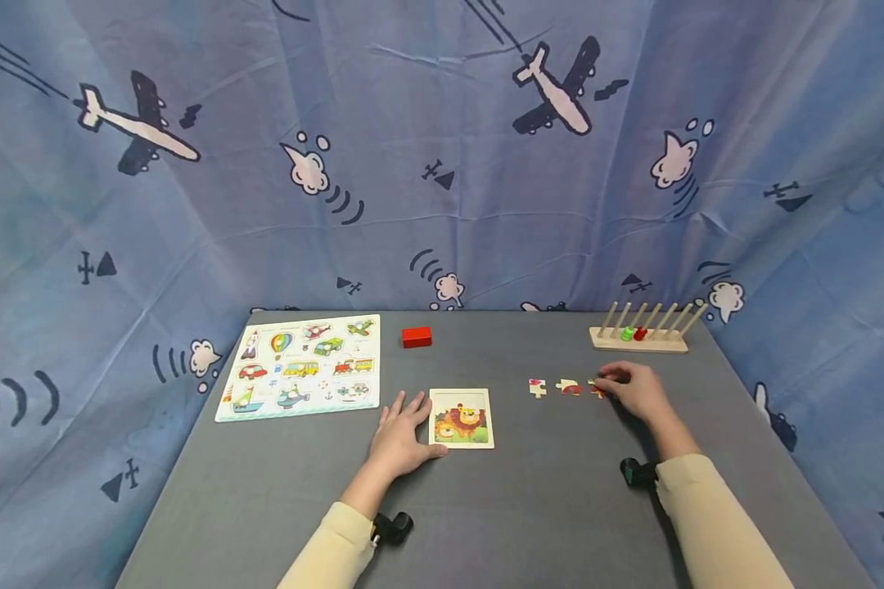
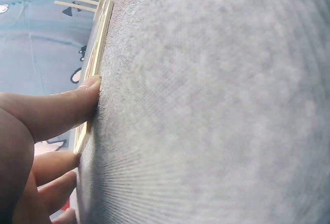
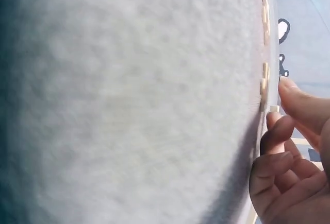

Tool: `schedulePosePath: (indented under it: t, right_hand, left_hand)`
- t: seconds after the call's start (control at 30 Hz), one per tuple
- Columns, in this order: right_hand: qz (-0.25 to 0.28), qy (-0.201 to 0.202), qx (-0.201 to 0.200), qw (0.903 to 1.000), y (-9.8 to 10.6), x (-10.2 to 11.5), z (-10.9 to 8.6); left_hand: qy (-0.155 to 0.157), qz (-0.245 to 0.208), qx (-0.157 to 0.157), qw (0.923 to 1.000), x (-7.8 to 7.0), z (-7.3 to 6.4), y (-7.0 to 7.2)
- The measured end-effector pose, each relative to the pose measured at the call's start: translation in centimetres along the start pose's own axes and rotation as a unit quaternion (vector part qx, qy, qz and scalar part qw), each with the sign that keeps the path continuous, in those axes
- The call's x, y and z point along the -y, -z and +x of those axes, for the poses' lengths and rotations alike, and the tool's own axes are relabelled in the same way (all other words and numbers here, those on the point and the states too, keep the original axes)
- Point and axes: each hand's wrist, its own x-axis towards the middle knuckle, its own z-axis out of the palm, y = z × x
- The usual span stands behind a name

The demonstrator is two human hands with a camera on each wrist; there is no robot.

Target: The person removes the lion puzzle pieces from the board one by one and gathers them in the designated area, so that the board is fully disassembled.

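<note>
A square wooden jigsaw board with a picture of lions lies flat on the table, its upper part pale and bare. My left hand rests at its left side with fingers spread, the thumb touching the near edge; the left wrist view shows thumb and forefinger on the board's rim. To the right, my right hand pinches a red and yellow jigsaw piece between thumb and forefinger, low over the table. Two more jigsaw pieces, one pink and white, one red and yellow, lie left of it.
A large picture board of vehicles lies at the back left. Near it sits a red block. At the back right stands a wooden peg rack with green and red beads. A blue patterned cloth hangs behind the grey table.
</note>
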Motion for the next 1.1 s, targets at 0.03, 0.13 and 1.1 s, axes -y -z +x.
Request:
schedulePosePath:
  t: [0.03,0.13,1.1]
  right_hand:
    - [0.001,0.001,-0.001,1.0,0.1,0.1,0.0]
    - [-0.002,0.016,-0.011,0.9998,0.4,0.8,-0.2]
    - [0.047,0.097,0.0,0.9942,-3.9,9.9,-2.9]
  left_hand:
    - [0.0,0.0,-0.001,1.0,0.0,0.0,0.0]
    - [0.001,0.0,0.0,1.0,0.0,-0.2,0.0]
    - [-0.002,-0.001,-0.001,1.0,-0.1,-0.1,0.1]
